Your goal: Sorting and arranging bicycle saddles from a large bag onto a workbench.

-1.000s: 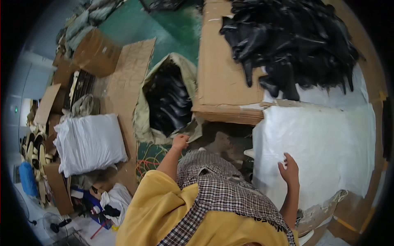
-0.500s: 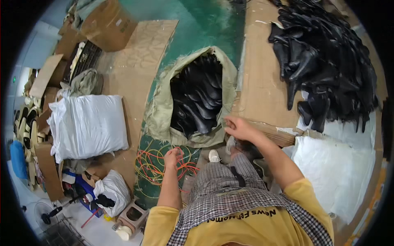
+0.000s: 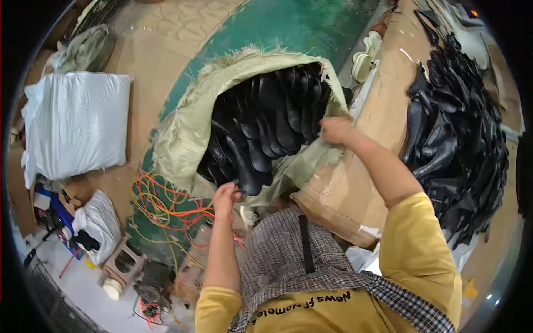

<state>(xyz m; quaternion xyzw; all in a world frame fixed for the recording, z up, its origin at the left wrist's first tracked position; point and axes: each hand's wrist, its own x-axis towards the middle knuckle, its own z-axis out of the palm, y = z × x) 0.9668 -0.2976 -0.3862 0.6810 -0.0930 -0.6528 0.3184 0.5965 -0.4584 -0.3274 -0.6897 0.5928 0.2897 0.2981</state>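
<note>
A pale green woven sack [image 3: 183, 133] with frayed edges lies with its mouth wide apart in front of me. Glossy black sole-shaped pieces [image 3: 261, 125] fill it, stacked close together. My right hand [image 3: 336, 131] has its fingers closed on the right edge of the sack's mouth. At the near left of the mouth, my left hand [image 3: 225, 200] is pinched, its fingertips beside the lower end of one black piece. Whether it grips the piece or the sack's rim is hidden.
A large heap of similar black pieces [image 3: 444, 144] lies on the right, beyond cardboard [image 3: 383, 122]. Tangled orange and yellow cords [image 3: 166, 202] lie on the green floor. Further left are a stuffed white bag [image 3: 78, 122] and a smaller white bag [image 3: 102, 222].
My view has shifted closer to the sack. My left hand has come up to its near rim, and my right hand has moved up along its right edge. The mouth looks wider.
</note>
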